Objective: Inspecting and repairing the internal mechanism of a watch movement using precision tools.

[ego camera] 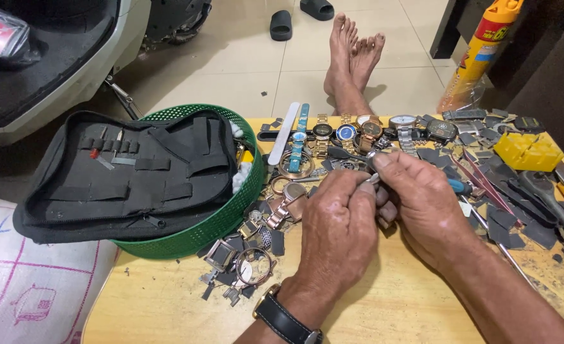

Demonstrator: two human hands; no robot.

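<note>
Two bare hands meet over the middle of the wooden table, fingers bunched tight around something small. The left hand, a black-strapped wristwatch on its wrist, is curled into a near fist; the right hand pinches with thumb and forefinger at a small metal watch part that glints between the two hands. Most of that part is hidden by the fingers, so its exact kind cannot be told. Judging by its size and shine, it is light, stiff and slippery, easily dropped or scratched, and best held by its edges with fingertips rather than squeezed flat.

Just beyond the knuckles lies a row of wristwatches laid side by side, with a blue watch strap and a white strap at their left end. Loose watch cases and bezels are scattered left of the left hand. Further left, a green round basket carries an open black tool pouch. To the right sit pink tweezers, yellow plastic blocks and dark scraps. A yellow spray can stands past the table edge, beside the person's bare feet.
</note>
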